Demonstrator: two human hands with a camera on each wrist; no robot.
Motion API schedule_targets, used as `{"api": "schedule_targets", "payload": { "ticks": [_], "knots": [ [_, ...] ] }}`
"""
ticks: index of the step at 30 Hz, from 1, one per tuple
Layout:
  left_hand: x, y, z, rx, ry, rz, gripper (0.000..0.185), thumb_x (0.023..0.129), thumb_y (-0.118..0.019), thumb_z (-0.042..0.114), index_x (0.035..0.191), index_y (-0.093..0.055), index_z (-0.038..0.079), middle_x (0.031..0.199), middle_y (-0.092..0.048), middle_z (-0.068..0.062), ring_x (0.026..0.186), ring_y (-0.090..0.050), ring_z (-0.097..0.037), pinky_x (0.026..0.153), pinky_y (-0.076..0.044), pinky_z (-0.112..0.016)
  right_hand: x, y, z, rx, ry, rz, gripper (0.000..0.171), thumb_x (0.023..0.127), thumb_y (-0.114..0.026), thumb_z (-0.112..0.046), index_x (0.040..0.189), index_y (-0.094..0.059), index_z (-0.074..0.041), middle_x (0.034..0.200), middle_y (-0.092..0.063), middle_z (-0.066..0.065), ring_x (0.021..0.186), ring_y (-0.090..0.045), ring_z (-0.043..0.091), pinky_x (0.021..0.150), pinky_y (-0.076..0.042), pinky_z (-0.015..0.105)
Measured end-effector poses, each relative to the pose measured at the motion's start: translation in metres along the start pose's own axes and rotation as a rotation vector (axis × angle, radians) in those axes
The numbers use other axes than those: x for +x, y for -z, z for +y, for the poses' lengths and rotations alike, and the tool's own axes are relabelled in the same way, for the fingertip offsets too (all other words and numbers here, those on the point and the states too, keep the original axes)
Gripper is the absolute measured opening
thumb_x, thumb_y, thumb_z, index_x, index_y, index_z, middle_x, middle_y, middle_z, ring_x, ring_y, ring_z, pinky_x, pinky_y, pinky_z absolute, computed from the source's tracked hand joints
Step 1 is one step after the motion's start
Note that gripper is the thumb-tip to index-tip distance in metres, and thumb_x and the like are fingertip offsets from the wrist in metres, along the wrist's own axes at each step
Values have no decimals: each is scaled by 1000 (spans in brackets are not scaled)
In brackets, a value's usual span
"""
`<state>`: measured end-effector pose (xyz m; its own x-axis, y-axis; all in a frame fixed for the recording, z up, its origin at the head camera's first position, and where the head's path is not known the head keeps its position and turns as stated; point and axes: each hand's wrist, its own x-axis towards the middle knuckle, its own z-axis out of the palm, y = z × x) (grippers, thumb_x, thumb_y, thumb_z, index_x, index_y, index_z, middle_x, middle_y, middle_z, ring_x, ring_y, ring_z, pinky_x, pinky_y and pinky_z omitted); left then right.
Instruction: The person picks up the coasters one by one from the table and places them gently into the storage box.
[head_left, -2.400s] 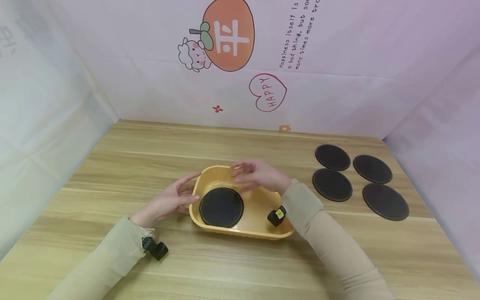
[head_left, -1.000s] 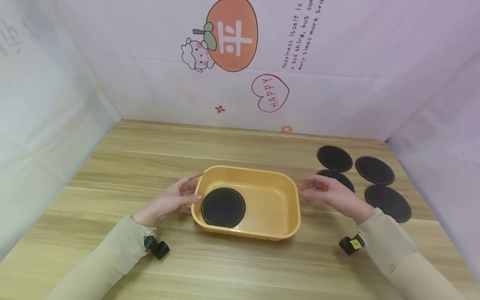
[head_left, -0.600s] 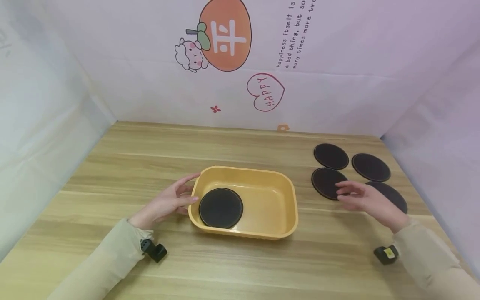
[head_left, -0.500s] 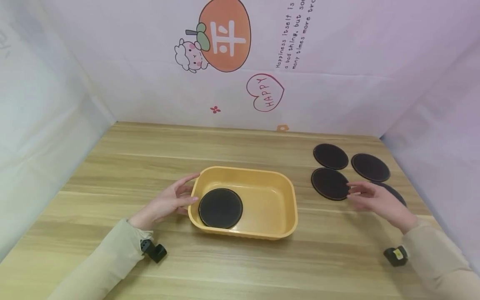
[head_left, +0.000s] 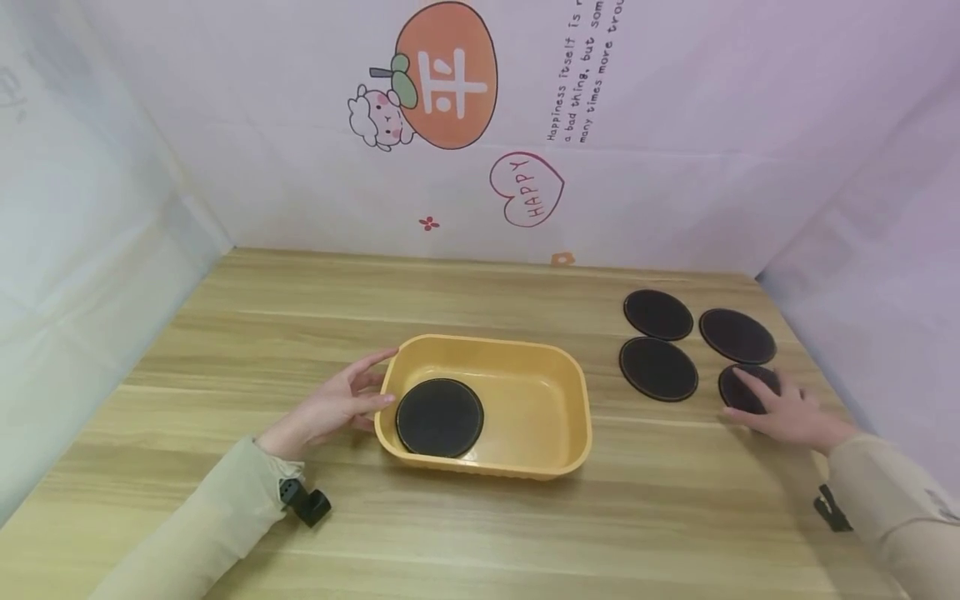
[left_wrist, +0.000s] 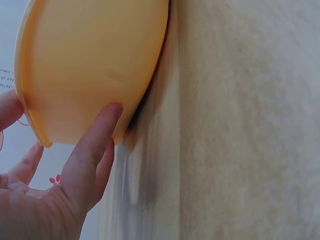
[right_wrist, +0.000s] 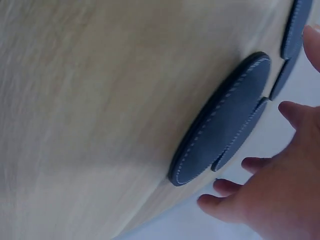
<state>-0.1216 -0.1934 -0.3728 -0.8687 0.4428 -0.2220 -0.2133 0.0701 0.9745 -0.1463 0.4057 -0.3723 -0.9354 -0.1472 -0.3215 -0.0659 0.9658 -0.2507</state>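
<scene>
Nearest you, your left hand point(head_left: 330, 408) rested against the left end of the yellow tray point(head_left: 555, 450), fingers nearly straight and spread, thumb on the outer wall and a fingertip at the rim; it pressed the tray rather than gripping it. The left wrist view showed the same: your thumb point(left_wrist: 95, 145) lay flat along the tray's outside wall, where it met the wooden table point(head_left: 300, 308). Inside the tray, at its left half, 1 dark round coaster point(head_left: 439, 417) lay flat on the floor.

Out to the right, your right hand point(head_left: 787, 412) lay palm down with fingers spread and straight on the nearest loose coaster point(head_left: 738, 392), covering its right part; it touched the coaster without curling around it. Just beyond sat 3 more coasters: 1 to the left point(head_left: 658, 368), and 2 farther back, point(head_left: 658, 314) and point(head_left: 737, 335), all flat on the table and apart from the tray. Behind the table stood a pink backdrop point(head_left: 675, 167) with a printed cartoon.
</scene>
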Motion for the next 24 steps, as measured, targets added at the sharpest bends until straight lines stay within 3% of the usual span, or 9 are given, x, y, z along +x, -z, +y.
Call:
{"api": "schedule_targets", "payload": {
  "ticks": [3,8,10,19,24],
  "knots": [
    [0,0,0,10,7,7,77,92,-59,6,153,-12,11,147,-24,-33,110,-58,-30,78,-57,-43,1,-4,1,32,-13,-40,84,95,-42,-55,151,-3,-6,133,9,55,111,-3,79,85,-13,83],
    [0,0,-1,20,10,13,77,92,-59,6,153,-12,11,145,-26,-34,109,-58,-31,78,-57,-43,1,-6,-1,48,11,-66,81,96,-41,-52,148,-11,2,130,5,58,119,1,74,92,-5,80],
    [0,0,-1,21,10,14,78,92,-60,6,153,-12,11,145,-26,-34,109,-58,-32,78,-57,-44,0,-6,-2,43,22,-70,81,96,-41,-52,145,-14,7,129,2,59,119,-1,74,92,-6,80],
    [-1,1,-2,36,10,25,76,92,-59,6,152,-14,12,144,-28,-33,108,-58,-30,77,-57,-45,-5,-5,-6,27,63,-64,77,96,-45,-47,143,-18,9,130,-5,58,119,-6,73,92,-9,81],
    [-6,0,-2,33,5,9,78,91,-61,10,152,-12,10,144,-26,-35,110,-57,-31,79,-56,-45,-7,-6,-4,-17,94,-23,64,96,-50,-41,136,-33,7,129,-20,55,118,-20,69,88,-20,79]
  ]
}}
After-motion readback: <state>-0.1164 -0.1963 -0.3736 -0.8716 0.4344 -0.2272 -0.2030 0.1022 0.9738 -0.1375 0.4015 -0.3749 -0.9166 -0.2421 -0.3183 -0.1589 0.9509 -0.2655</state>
